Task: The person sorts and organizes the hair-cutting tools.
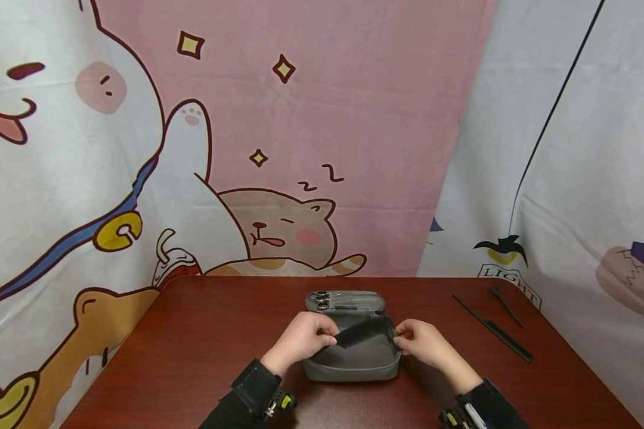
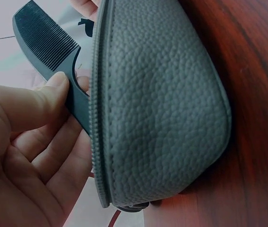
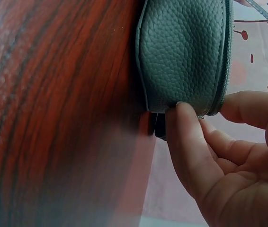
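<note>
A grey pebbled zip case (image 1: 354, 373) stands on the table with its lid folded back. My left hand (image 1: 304, 339) pinches a black comb (image 1: 367, 329) by its handle, thumb on top. The comb lies slanted over the case's opening, and in the left wrist view its fine teeth (image 2: 46, 35) stick out past the zipped rim. My right hand (image 1: 421, 341) pinches the right side wall of the case between thumb and fingers; in the right wrist view the fingertips (image 3: 183, 113) press on the outside, right below the zip (image 3: 226, 56).
In the raised lid (image 1: 356, 296), scissors (image 1: 322, 300) sit at the left behind a clear pocket. To the right on the brown table (image 1: 220, 357) lie a long thin-tailed black comb (image 1: 507, 339) and a slim dark clip (image 1: 507, 308). A printed cloth (image 1: 375, 149) hangs behind the table.
</note>
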The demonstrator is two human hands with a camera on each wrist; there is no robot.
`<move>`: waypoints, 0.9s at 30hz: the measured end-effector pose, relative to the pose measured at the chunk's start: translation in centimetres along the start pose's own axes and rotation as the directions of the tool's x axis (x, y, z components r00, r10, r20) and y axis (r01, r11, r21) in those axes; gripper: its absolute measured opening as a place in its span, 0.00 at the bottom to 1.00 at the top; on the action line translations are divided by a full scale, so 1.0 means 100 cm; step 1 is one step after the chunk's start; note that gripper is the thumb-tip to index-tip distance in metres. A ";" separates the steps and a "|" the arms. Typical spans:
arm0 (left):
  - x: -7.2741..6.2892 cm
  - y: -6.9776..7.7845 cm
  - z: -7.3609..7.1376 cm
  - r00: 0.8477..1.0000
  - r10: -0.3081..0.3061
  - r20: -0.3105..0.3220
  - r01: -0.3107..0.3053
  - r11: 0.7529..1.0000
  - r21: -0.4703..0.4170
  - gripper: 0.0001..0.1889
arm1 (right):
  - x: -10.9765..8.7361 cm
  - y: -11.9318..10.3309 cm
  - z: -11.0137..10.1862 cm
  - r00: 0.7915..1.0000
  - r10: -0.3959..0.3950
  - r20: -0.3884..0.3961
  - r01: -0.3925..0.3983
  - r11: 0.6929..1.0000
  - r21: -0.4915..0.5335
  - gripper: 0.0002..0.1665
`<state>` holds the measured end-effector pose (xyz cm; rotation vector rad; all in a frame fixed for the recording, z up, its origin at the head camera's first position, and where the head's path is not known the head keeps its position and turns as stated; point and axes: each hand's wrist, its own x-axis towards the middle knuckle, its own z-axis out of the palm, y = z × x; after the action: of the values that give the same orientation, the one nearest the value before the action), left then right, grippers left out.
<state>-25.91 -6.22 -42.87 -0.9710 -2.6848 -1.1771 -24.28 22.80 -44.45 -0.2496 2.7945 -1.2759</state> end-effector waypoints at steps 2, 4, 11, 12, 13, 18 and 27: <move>0.001 0.001 0.000 1.000 0.001 0.009 -0.001 1.000 0.023 0.04 | -0.001 0.001 0.000 1.000 -0.010 0.005 0.010 1.000 0.013 0.13; 0.002 0.001 0.001 1.000 -0.001 0.018 0.000 0.999 0.045 0.04 | -0.001 0.002 -0.001 1.000 -0.016 0.010 0.016 0.999 0.029 0.12; 0.004 0.001 0.005 0.999 0.000 0.039 -0.003 0.996 0.094 0.04 | -0.001 0.003 -0.001 1.000 -0.018 0.015 0.017 0.999 0.033 0.10; 0.004 0.001 0.005 0.999 -0.001 0.042 -0.003 0.995 0.099 0.04 | -0.001 0.003 -0.001 1.000 -0.021 0.016 0.020 0.999 0.032 0.10; 0.004 0.001 0.006 0.999 0.001 0.044 -0.005 0.994 0.105 0.04 | -0.002 0.003 -0.001 1.000 -0.022 0.017 0.022 0.999 0.030 0.10; 0.006 0.002 0.008 0.999 0.005 0.049 -0.013 0.989 0.149 0.04 | -0.003 0.004 -0.001 0.999 -0.041 0.017 0.041 0.999 0.028 0.09; 0.009 0.005 0.014 0.998 -0.028 0.063 0.014 0.977 0.214 0.03 | -0.004 0.003 -0.001 0.999 -0.054 0.005 0.054 0.999 0.003 0.08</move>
<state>-26.11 -4.57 -43.28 -0.9652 -2.8054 -0.8505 -23.90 23.11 -44.64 -0.3298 2.7992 -1.2885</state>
